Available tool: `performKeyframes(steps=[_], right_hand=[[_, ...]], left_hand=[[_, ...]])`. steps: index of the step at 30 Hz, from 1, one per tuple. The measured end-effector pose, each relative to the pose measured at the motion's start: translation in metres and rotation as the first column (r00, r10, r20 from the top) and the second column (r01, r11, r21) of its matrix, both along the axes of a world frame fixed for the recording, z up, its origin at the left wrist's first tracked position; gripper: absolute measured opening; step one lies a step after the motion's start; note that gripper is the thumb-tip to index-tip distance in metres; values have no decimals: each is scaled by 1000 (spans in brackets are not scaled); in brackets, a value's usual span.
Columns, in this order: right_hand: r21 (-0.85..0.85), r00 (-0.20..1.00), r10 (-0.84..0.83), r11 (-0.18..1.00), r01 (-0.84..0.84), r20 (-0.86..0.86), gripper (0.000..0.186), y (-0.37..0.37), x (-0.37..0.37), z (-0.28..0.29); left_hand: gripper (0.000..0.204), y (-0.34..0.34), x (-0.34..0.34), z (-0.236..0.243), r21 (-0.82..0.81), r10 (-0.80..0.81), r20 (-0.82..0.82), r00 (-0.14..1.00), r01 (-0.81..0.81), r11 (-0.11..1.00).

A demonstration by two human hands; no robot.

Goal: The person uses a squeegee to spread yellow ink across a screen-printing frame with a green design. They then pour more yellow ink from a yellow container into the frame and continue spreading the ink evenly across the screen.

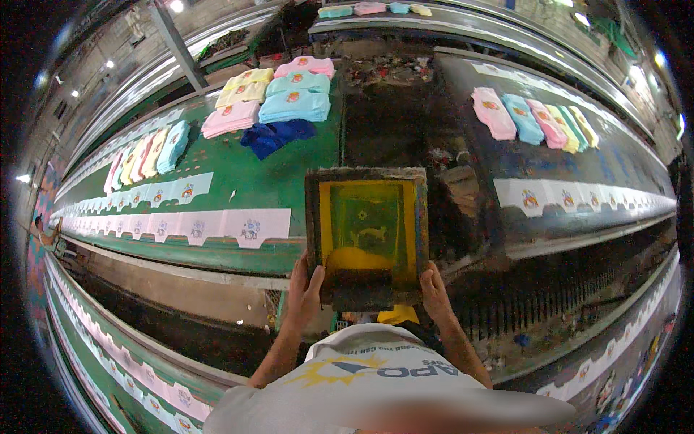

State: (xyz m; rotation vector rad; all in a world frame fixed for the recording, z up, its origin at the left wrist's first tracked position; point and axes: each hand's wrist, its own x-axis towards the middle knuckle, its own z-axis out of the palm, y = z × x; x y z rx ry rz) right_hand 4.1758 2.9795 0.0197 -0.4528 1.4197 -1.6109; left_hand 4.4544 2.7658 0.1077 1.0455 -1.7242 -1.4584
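Observation:
A screen-printing frame (366,174) is held up in front of my body, above the dark gap between two long tables. My left hand (306,291) grips its near left side and my right hand (434,291) its near right side. The frame's rim is dark and worn. Its yellow-green mesh (372,202) carries a small faint design. Near my body, yellow ink (359,258) lies spread over the mesh. Beside the ink, a dark broad piece (361,287), which looks like a squeegee, rests across the frame. The undersides of my fingers are hidden behind the frame.
The green table (217,195) at left bears pastel folded stacks (294,105), a dark blue cloth (277,137) and rows of printed fabric pieces (249,226). More pieces (531,195) and stacks (494,114) lie on the dark table (448,79) at right. A person (48,235) stands far left.

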Motion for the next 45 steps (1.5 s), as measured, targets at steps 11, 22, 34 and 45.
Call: performKeyframes(steps=[11,22,34,45], right_hand=[[18,970,170,985,-169,-171,63,-191,-179,74],[-76,920,124,984,-164,-370,72,-322,-397,124],[182,939,216,968,-171,-268,71,-504,-519,103],[-21,914,156,984,-177,-375,98,-806,-605,124]], left_hand=[[53,-126,-180,-6,-242,180,-25,983,-180,953],[58,-262,-405,-1,-175,247,-91,965,-259,950],[63,-476,-532,-31,-484,155,109,982,-84,871],[68,-781,-621,15,-371,192,-48,980,-196,908]])
